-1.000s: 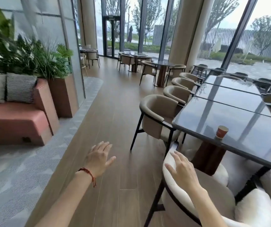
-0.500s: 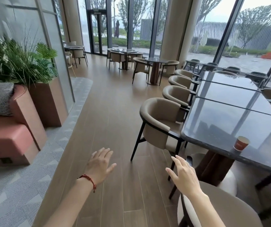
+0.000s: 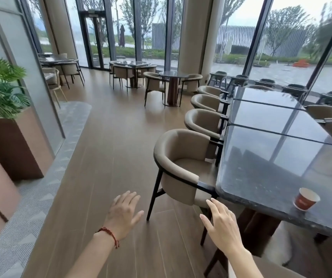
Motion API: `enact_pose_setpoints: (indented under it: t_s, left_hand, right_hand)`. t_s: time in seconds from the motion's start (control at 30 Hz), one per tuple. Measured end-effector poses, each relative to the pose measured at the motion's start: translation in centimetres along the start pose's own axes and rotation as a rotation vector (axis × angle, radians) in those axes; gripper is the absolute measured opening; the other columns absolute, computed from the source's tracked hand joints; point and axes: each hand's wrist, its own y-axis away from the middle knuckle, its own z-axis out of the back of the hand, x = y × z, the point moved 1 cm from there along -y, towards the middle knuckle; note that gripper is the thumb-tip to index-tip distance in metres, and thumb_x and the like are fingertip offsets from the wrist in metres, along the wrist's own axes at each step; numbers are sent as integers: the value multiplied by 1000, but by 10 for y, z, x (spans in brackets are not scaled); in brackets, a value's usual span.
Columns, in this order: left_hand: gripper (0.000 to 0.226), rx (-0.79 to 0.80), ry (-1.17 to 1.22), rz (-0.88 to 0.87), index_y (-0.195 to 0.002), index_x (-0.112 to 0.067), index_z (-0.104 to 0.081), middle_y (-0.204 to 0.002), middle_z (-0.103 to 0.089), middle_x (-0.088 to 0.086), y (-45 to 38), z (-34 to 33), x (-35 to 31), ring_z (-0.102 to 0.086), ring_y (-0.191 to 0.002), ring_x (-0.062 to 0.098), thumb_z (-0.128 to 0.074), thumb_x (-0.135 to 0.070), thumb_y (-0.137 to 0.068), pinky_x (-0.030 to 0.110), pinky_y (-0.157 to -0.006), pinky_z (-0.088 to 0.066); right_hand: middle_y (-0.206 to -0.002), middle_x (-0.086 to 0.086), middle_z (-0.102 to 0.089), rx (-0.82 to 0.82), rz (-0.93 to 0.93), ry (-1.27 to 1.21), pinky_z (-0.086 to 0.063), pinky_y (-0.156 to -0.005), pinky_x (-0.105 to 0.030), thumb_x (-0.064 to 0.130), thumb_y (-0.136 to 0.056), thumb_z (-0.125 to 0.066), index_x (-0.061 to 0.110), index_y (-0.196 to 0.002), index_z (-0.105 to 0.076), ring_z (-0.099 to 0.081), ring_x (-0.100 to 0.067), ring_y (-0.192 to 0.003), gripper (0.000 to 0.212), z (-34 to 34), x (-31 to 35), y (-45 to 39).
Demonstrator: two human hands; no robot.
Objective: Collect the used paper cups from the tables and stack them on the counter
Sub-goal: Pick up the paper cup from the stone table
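A red paper cup [image 3: 305,202] with a white inside stands upright near the front edge of the long dark glossy table [image 3: 271,173] at the right. My left hand [image 3: 124,213], with a red string at the wrist, hovers over the wooden floor with straight fingers and holds nothing. My right hand [image 3: 220,223] is raised with spread fingers beside the table's near left corner, well left of the cup and apart from it. No counter is in view.
Beige armchairs [image 3: 181,163] line the table's left side, the nearest just beyond my hands. A chair back [image 3: 269,267] sits under my right arm. A wooden aisle [image 3: 109,149] runs ahead to round tables [image 3: 171,74]. A planter [image 3: 6,141] stands at left.
The view has moved forward along the aisle and swung left. The cup now sits lower and further right in view. Both hands stay empty and spread; the nearest chair has dropped below the frame.
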Motion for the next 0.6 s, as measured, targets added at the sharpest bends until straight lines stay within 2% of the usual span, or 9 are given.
enact_pose_setpoints:
  t_s: [0.07, 0.13, 0.23, 0.37, 0.47, 0.53, 0.6]
  left_hand:
    - [62, 28, 9, -28, -97, -8, -69, -99, -69, 7, -28, -13, -4, -62, -96, 25, -25, -51, -90, 34, -86, -31]
    - [63, 46, 25, -58, -97, -8, -69, -100, -68, 7, -54, -27, -8, -61, -98, 25, -24, -51, -91, 34, -87, -31]
    - [77, 52, 29, -149, -98, -7, -69, -100, -68, 7, -96, -47, -18, -61, -97, 25, -6, -51, -95, 35, -87, -31]
    - [81, 60, 40, -289, -97, -6, -70, -100, -69, 8, -158, -76, -36, -63, -96, 26, -4, -52, -94, 35, -87, -31]
    - [78, 84, 68, -391, -97, -5, -70, -101, -68, 9, -208, -102, -53, -62, -97, 26, -7, -52, -95, 35, -88, -31]
    - [66, 90, 111, -457, -97, -5, -69, -100, -68, 9, -241, -116, -67, -56, -101, 25, -21, -50, -93, 35, -87, -31]
    - [54, 81, 139, -528, -96, -6, -69, -99, -68, 8, -275, -127, -82, -46, -103, 20, -36, -46, -81, 34, -87, -31]
  right_hand:
    - [-118, -8, -63, -35, -16, 22, -47, -88, -40, 34, -78, -68, 10, -116, -61, -60, -24, -108, 45, -5, -11, -19]
    - [-113, -6, -65, -22, -51, 39, -51, -83, -39, 41, -79, -54, 11, -111, -63, -63, -22, -102, 45, -5, -20, -34]
    - [-109, -4, -66, -21, -104, 92, -52, -80, -36, 46, -78, -38, 13, -108, -65, -64, -20, -99, 52, -6, -39, -52]
    - [-107, -3, -67, -23, -230, 129, -53, -79, -34, 47, -77, -36, 13, -105, -67, -65, -19, -98, 53, -9, -69, -74]
    - [-105, -4, -68, -44, -342, 158, -53, -79, -36, 46, -77, -37, 13, -103, -68, -65, -20, -98, 52, -12, -92, -91]
    - [-105, -4, -68, -46, -445, 171, -52, -79, -37, 46, -78, -36, 13, -103, -68, -65, -20, -98, 52, -15, -107, -100]
    - [-106, -4, -68, -51, -551, 183, -52, -80, -37, 48, -78, -36, 13, -103, -68, -64, -20, -99, 54, -15, -119, -107]
